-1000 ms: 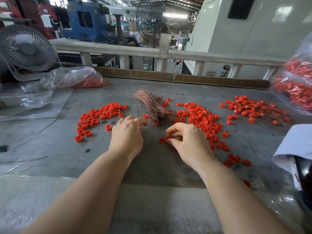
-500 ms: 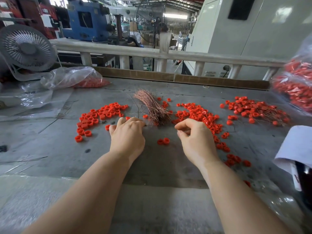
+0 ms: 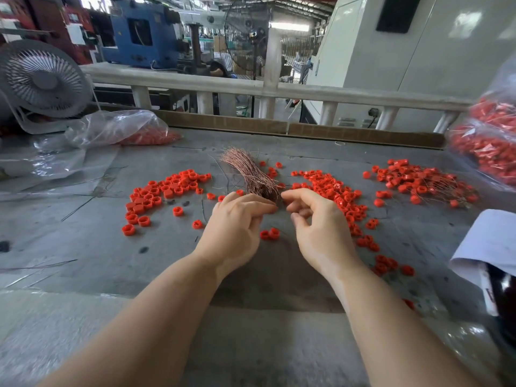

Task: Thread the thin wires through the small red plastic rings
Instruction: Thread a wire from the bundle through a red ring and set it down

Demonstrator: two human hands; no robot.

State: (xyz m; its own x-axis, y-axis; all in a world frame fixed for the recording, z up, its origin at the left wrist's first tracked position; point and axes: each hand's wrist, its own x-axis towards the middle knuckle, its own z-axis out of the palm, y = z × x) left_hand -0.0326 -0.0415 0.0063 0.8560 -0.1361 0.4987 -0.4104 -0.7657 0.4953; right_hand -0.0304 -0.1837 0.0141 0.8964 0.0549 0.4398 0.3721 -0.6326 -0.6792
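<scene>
We judge the thin springy copper-coloured wire bundle (image 3: 252, 174) at frame centre best pinched near its tip; left hand (image 3: 233, 230) and right hand (image 3: 317, 227) curl there, grasp unclear.

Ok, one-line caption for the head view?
Both hands, left hand and right hand, meet at the copper wire bundle among scattered red rings.
</scene>
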